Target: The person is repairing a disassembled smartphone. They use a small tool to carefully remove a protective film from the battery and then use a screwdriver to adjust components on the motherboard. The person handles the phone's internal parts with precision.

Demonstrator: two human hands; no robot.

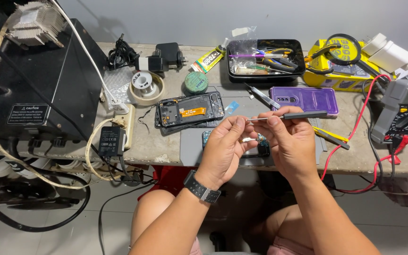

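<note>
Above the grey mat (192, 146), I see my right hand (286, 141) pinching a slim screwdriver (289, 115) between thumb and forefinger, held level. My left hand (223, 146) pinches its metal tip. The opened phone (190, 111) lies just beyond, beside a purple case (308, 99).

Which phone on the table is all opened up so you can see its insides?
The black opened phone left of the hands, showing an orange strip inside. The purple phone case on the right lies closed, showing only its smooth back.
</note>
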